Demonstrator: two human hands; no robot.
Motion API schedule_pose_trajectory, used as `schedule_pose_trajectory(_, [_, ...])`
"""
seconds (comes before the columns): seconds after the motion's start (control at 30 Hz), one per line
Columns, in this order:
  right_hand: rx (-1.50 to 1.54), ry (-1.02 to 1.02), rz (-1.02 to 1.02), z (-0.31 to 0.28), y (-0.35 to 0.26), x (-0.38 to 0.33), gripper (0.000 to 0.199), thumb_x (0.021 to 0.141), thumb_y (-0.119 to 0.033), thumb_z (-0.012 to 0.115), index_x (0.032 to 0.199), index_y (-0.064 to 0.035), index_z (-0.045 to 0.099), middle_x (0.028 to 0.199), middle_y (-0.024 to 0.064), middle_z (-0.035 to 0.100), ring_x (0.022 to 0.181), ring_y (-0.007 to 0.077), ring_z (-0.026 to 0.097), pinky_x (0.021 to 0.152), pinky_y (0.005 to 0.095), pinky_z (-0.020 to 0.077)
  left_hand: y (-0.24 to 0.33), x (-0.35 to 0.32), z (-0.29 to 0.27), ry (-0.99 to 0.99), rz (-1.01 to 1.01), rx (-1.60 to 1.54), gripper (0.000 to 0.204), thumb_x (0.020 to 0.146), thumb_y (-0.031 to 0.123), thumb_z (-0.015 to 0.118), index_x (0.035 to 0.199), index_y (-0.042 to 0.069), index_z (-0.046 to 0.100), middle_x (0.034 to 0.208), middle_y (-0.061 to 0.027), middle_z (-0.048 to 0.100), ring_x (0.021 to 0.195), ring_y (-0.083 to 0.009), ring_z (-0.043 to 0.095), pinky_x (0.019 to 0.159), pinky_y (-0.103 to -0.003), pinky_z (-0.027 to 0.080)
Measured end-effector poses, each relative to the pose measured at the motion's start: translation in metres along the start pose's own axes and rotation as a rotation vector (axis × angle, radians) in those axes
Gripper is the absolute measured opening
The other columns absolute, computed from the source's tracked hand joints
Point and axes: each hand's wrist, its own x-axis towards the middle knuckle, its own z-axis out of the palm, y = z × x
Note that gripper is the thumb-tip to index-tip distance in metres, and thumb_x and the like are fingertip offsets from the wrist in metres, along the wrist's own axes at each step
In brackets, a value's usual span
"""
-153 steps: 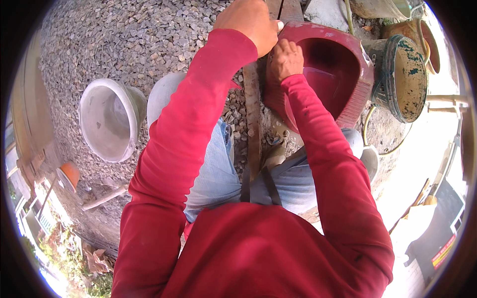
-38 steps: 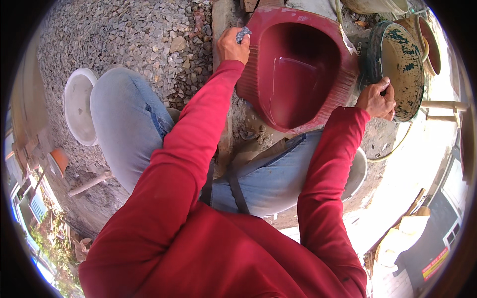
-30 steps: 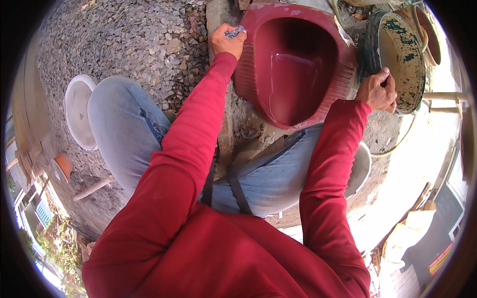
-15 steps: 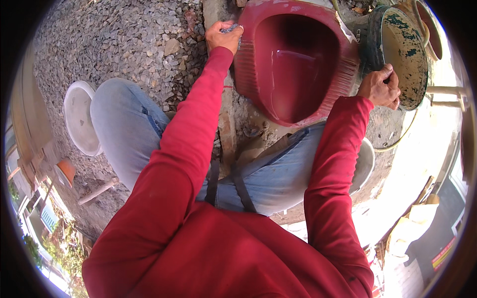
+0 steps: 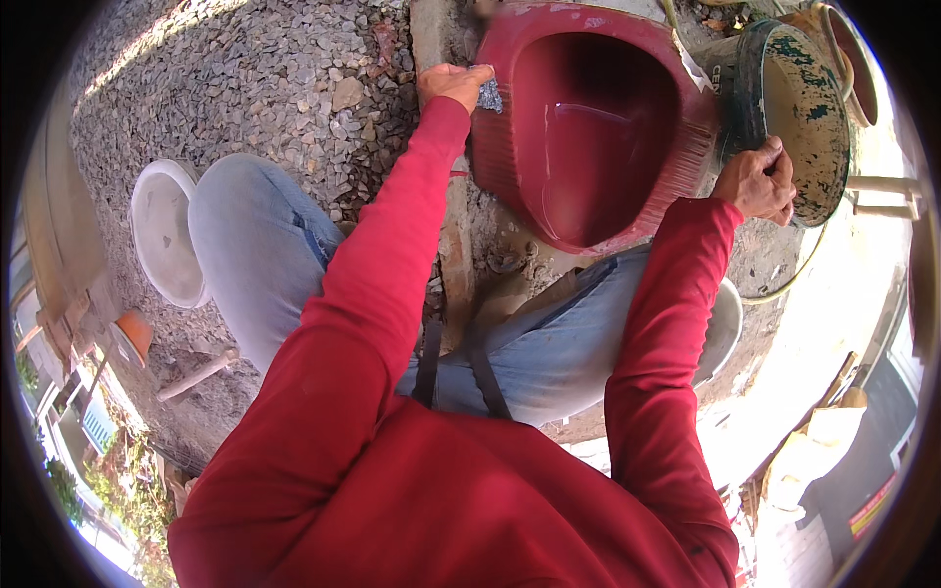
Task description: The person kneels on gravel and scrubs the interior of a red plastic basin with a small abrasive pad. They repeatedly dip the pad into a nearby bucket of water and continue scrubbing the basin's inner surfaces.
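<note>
Pinching a small grey pad against the dark-red basin rim with the left hand, right hand gripping the paint-stained bucket beside it.

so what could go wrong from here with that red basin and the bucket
1. The left hand presses a small grey scrap on the red basin rim; the basin sits tilted on rough rubble, so it may rock or slide.
2. The right hand grips the paint-stained bucket by its rim, so pulling could tip it.
3. Squatting on loose gravel, footing could shift.
</note>
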Motion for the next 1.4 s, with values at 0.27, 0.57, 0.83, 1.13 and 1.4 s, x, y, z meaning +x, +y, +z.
schedule_pose_trajectory(0.27, [0.009, -0.043, 0.094, -0.009, -0.003, 0.002, 0.027, 0.084, -0.038, 0.071, 0.092, -0.0138, 0.078, 0.086, 0.0147, 0.064, 0.109, 0.0341, 0.042, 0.100, 0.0462, 0.0277, -0.017, 0.009, 0.009, -0.022, 0.000, -0.090, 0.032, 0.066, 0.018, 0.088, 0.076, -0.001, 0.064, 0.077, -0.0072, 0.068, 0.067, -0.0132, 0.059, 0.065, -0.030, 0.050])
schedule_pose_trajectory(0.57, [0.037, -0.049, 0.071, -0.008, -0.004, 0.004, 0.027, 0.085, -0.039, 0.071, 0.092, -0.0144, 0.078, 0.083, 0.0123, 0.065, 0.104, 0.0311, 0.046, 0.101, 0.0466, 0.0263, -0.034, 0.036, 0.012, -0.067, 0.109, -0.162, 0.026, 0.070, 0.014, 0.086, 0.075, -0.001, 0.066, 0.074, -0.0073, 0.069, 0.062, -0.0117, 0.060, 0.059, -0.029, 0.049])
schedule_pose_trajectory(0.83, [0.076, -0.013, 0.058, -0.005, 0.003, 0.007, 0.024, 0.084, -0.039, 0.071, 0.090, -0.0162, 0.078, 0.080, 0.0119, 0.065, 0.105, 0.0302, 0.048, 0.102, 0.0468, 0.0244, -0.013, 0.020, 0.009, -0.132, 0.096, -0.246, 0.024, 0.070, 0.011, 0.085, 0.075, -0.002, 0.066, 0.073, -0.0063, 0.068, 0.062, -0.0121, 0.061, 0.059, -0.028, 0.050])
schedule_pose_trajectory(1.13, [0.049, 0.033, 0.036, -0.003, -0.001, 0.008, 0.025, 0.083, -0.039, 0.071, 0.089, -0.0157, 0.078, 0.079, 0.0104, 0.065, 0.098, 0.0276, 0.053, 0.102, 0.0469, 0.0231, -0.027, 0.030, 0.011, -0.115, 0.107, -0.249, 0.024, 0.071, 0.012, 0.086, 0.075, -0.001, 0.066, 0.074, -0.0057, 0.068, 0.063, -0.0112, 0.060, 0.059, -0.028, 0.048])
schedule_pose_trajectory(1.4, [0.056, -0.043, 0.023, -0.003, 0.010, 0.008, 0.025, 0.084, -0.039, 0.071, 0.090, -0.0153, 0.078, 0.077, 0.0103, 0.064, 0.095, 0.0259, 0.054, 0.103, 0.0456, 0.0229, -0.003, 0.020, 0.006, -0.110, 0.092, -0.160, 0.024, 0.070, 0.014, 0.086, 0.073, 0.001, 0.066, 0.072, -0.0042, 0.066, 0.061, -0.0103, 0.057, 0.056, -0.028, 0.045])
